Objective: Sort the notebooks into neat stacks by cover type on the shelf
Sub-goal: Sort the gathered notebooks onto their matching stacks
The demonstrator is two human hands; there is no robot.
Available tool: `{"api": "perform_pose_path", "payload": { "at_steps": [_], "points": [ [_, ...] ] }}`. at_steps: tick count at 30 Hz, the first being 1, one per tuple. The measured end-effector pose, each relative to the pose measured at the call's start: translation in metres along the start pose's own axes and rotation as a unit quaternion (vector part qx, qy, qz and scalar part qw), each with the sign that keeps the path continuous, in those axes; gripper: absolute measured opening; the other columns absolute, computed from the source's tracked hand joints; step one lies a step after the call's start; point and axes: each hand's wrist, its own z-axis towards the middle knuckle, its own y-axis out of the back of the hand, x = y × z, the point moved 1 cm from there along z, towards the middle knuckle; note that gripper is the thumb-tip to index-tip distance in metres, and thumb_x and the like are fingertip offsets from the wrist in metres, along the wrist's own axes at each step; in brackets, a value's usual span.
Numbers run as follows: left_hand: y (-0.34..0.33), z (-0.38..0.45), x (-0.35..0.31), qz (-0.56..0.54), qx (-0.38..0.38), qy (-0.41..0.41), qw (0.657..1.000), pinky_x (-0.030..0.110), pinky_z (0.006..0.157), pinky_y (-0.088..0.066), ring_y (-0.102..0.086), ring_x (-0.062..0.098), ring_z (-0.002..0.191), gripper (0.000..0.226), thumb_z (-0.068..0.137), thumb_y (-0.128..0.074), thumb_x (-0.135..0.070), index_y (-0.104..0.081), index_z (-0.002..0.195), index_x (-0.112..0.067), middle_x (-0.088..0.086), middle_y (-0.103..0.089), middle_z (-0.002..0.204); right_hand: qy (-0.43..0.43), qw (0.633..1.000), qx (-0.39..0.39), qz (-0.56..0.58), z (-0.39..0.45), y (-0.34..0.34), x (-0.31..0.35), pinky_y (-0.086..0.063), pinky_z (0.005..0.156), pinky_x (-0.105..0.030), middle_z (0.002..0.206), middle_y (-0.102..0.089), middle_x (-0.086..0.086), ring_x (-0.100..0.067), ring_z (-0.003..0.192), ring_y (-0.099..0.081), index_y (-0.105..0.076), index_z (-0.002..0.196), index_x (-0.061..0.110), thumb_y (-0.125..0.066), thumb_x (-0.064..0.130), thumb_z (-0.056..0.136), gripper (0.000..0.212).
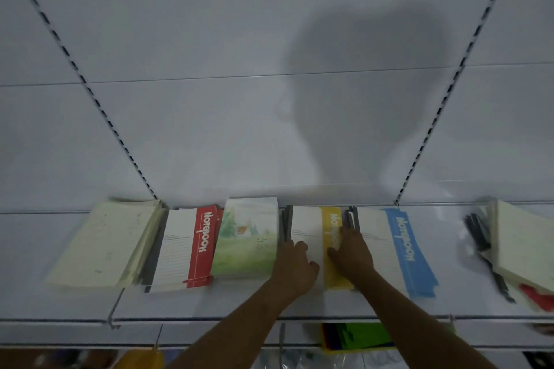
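Note:
Several notebook stacks lie in a row on the white shelf [209,305]. From left: a cream-covered stack [102,246], a red-striped "Notebook" stack [192,249], a green landscape-cover stack [248,240], a yellow-striped stack [331,225], and a blue-striped stack [398,249]. My left hand [295,266] grips the left edge of the yellow-striped stack. My right hand [349,255] rests on its yellow stripe, fingers curled over the right edge. Both hands hide most of that cover.
At the far right a tilted cream stack [521,246] leans over dark pens [479,237] and something red [536,298]. The white back panel rises behind with slotted uprights. Below the shelf edge sit green and yellow items [356,335].

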Motion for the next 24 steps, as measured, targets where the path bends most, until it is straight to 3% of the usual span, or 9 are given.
{"api": "perform_pose_path", "payload": {
  "at_steps": [4,8,16,21,24],
  "points": [
    [0.001,0.0,0.002,0.136,0.053,-0.023,0.989,0.037,0.105,-0.03,-0.036,0.032,0.127,0.033,0.093,-0.048,-0.024,-0.051,0.118,-0.002,0.018,-0.042,0.133,0.012,0.999,0.005,-0.032,0.001,-0.006,0.0,-0.043,0.098,-0.033,0.134,-0.046,-0.012,-0.025,0.122,-0.048,-0.05,0.132,0.012,-0.057,0.024,0.092,0.043],
    [0.007,0.005,-0.005,0.211,0.077,-0.043,0.973,0.038,0.102,-0.032,-0.042,0.034,0.118,0.034,0.092,-0.05,-0.027,-0.052,0.114,-0.002,0.021,-0.048,0.125,0.018,0.998,-0.007,-0.052,0.0,-0.011,0.0,-0.044,0.094,-0.033,0.131,-0.044,-0.013,-0.026,0.116,-0.05,-0.052,0.13,0.014,-0.051,0.022,0.094,0.036],
    [0.022,0.007,-0.004,0.194,0.083,-0.058,0.976,0.034,0.082,-0.045,-0.054,0.03,0.107,0.028,0.087,-0.054,-0.019,-0.058,0.107,0.001,0.02,-0.057,0.117,0.022,0.994,0.014,-0.105,0.001,-0.012,0.001,-0.04,0.101,-0.04,0.134,-0.041,-0.017,-0.031,0.124,-0.043,-0.048,0.132,0.013,-0.045,0.022,0.097,0.036],
    [0.022,0.011,-0.001,0.204,0.063,-0.091,0.973,0.029,0.072,-0.041,-0.058,0.029,0.1,0.024,0.086,-0.054,-0.019,-0.059,0.102,-0.001,0.016,-0.061,0.11,0.022,0.994,0.027,-0.106,0.002,-0.01,0.004,-0.043,0.099,-0.041,0.134,-0.04,-0.018,-0.032,0.121,-0.046,-0.049,0.129,0.012,-0.045,0.021,0.096,0.035],
    [0.024,0.016,0.0,0.239,0.088,-0.103,0.962,0.03,0.077,-0.045,-0.059,0.028,0.102,0.028,0.088,-0.054,-0.025,-0.06,0.106,-0.004,0.014,-0.061,0.113,0.015,0.995,0.05,-0.082,-0.007,-0.003,0.007,-0.042,0.101,-0.039,0.137,-0.038,-0.017,-0.032,0.124,-0.044,-0.045,0.134,0.012,-0.051,0.026,0.094,0.044]
  ]
}}
